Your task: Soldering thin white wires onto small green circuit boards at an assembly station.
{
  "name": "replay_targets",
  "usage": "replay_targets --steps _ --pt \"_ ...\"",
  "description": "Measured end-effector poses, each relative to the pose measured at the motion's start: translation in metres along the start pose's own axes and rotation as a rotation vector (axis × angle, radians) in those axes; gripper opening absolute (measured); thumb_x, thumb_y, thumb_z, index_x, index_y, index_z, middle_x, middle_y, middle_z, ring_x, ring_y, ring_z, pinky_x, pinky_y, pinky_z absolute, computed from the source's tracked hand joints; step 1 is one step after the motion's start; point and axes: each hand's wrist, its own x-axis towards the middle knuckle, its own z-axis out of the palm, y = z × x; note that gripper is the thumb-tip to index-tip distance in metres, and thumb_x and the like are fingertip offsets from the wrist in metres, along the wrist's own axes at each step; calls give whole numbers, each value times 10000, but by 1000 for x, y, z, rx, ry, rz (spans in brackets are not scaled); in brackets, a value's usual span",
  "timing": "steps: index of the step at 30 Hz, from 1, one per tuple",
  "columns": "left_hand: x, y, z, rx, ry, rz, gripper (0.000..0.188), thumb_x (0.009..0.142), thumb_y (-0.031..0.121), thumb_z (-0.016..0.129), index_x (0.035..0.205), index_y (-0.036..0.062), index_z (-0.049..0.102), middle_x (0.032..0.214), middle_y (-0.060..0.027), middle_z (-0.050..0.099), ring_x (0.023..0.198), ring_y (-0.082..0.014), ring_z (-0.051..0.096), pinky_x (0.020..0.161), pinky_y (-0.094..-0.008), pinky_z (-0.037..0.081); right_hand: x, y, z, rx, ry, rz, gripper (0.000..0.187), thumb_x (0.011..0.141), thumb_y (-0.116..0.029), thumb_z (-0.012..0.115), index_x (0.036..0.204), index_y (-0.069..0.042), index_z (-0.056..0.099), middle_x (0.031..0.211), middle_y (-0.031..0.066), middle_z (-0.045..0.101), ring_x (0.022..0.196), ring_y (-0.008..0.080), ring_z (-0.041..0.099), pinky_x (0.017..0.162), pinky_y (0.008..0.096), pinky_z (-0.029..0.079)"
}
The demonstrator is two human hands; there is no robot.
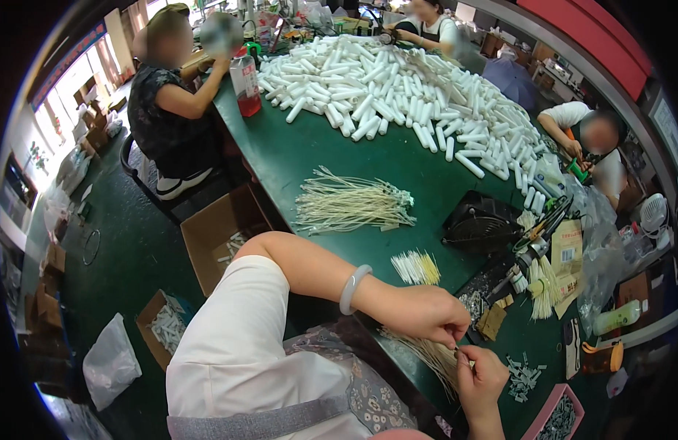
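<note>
My left hand (436, 314), with a pale bangle (353, 290) on its wrist, is closed in a pinch at the table's near edge. Just beside it my right hand (484, 380) is closed too, thumb against fingers. The fingertips of both hands almost meet; whatever they pinch is too small to make out. Beneath them lies a bundle of thin cream wires (425, 355), partly hidden by my hands. To the right are scattered small grey pieces (524, 378), and a pink tray (535, 424) with more such pieces. Short white and yellow sticks (415, 268) lie beyond my left hand.
A large pile of white tubes (383, 88) covers the green table's far part. Nearer lie a cream wire bundle (350, 205), a black fan-like device (482, 221) and tools. A red-liquid bottle (246, 86) stands far left. Cardboard boxes (220, 227) sit left. Several people work around the table.
</note>
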Motion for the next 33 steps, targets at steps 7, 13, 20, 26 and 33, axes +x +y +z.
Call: replay_targets --steps 7,13,20,26,33 --pt "-3 -6 6 -48 49 35 97 752 154 621 753 58 605 725 -84 589 709 -259 578 617 -352 454 -4 -4 -1 17 4 45 86 711 -17 661 789 -38 631 717 111 624 626 257 614 556 326 481" --pt "-2 -16 -15 -37 159 -64 77 748 53 653 792 32 593 788 -55 555 756 -168 546 619 -262 434 12 16 2 308 -136 387 165 792 -52 605 942 -2 651 806 98 672 728 158 651 642 264 493" --pt "10 -20 -11 -106 100 -118 69 790 34 626 801 4 565 1041 -98 546 808 -88 548 663 -199 465 18 22 7 930 -76 748 146 845 -12 581 971 58 557 911 122 650 866 137 633 759 221 500" --pt "13 -21 -4 -314 -28 -384 72 805 8 601 805 2 529 878 -56 576 715 -22 507 602 -159 426 11 17 15 963 13 743 153 849 -12 576 984 58 560 933 129 645 874 144 631 759 226 504" --pt "19 -21 -1 -292 -17 -383 97 782 -35 591 796 5 504 802 -4 547 681 -2 501 556 -138 406 13 22 17 1064 52 750 192 855 -16 569 1028 62 550 938 128 645 876 134 626 769 218 495"
